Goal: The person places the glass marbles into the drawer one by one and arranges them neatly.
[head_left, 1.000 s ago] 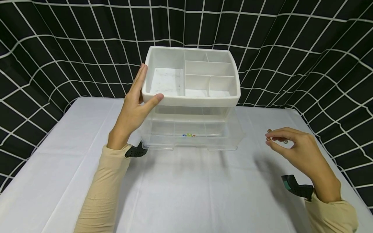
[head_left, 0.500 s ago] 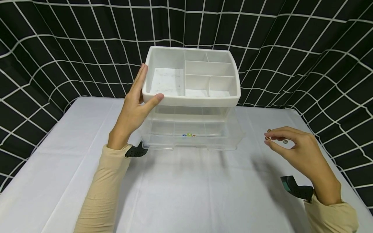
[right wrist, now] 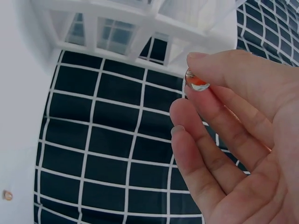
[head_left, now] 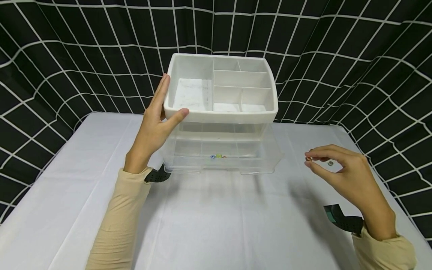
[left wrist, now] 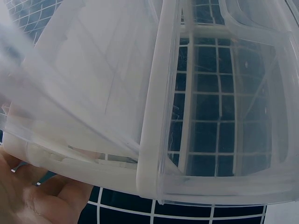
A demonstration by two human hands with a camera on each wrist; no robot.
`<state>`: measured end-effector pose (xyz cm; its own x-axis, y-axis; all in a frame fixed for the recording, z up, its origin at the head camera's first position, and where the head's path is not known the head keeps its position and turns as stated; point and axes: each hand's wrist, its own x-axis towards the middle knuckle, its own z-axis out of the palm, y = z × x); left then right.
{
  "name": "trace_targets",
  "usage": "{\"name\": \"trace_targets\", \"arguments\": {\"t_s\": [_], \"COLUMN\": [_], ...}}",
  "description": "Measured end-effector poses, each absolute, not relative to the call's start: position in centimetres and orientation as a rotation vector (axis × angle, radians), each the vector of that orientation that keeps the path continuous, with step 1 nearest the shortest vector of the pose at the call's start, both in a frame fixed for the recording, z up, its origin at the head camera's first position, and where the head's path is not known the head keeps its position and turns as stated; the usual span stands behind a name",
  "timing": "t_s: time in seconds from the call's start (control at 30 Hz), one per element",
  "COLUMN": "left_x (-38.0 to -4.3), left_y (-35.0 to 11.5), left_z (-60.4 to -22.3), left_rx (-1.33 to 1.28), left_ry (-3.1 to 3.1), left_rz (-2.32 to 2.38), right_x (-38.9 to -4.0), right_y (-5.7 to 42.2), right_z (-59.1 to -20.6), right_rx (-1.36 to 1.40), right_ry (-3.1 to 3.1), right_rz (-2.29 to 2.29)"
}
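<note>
My left hand (head_left: 152, 127) rests on the left front corner of a white drawer organizer (head_left: 222, 117), its fingers straight along the side and its thumb over the front rim. Below the top tray, a clear drawer (head_left: 236, 165) stands pulled out. Small glass marbles (head_left: 218, 155), blue, yellow-green and orange, lie inside it. To the right, my right hand (head_left: 347, 172) pinches a clear marble with an orange swirl (right wrist: 197, 80) between thumb and index finger, above the cloth. Another marble (head_left: 330, 163) shows past that hand. In the left wrist view, bent fingers (left wrist: 51, 198) touch the organizer's side.
The organizer's top tray has several compartments (head_left: 243, 79). A white cloth (head_left: 209, 225) covers the table. Black fabric with a white grid (head_left: 101, 56) hangs at the back and sides. In the right wrist view, a marble (right wrist: 8, 195) lies on the cloth.
My right hand has shifted slightly left and away from me with the pinched marble. A marble formerly visible beyond its fingertips is now hidden. My left hand stays in place.
</note>
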<state>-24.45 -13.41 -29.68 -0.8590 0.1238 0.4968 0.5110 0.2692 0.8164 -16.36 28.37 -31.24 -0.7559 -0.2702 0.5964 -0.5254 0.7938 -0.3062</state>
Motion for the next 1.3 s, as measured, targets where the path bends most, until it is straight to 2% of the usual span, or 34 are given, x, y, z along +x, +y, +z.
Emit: {"name": "trace_targets", "arguments": {"t_s": [1.3], "left_x": [-24.6], "left_y": [-13.4], "left_z": [-29.8], "left_rx": [-0.583], "left_ry": [-2.205], "left_rz": [-1.629], "right_x": [-17.3], "right_y": [24.6], "right_z": [-28.4], "right_rx": [0.772], "right_ry": [-2.306], "right_rz": [0.666]}}
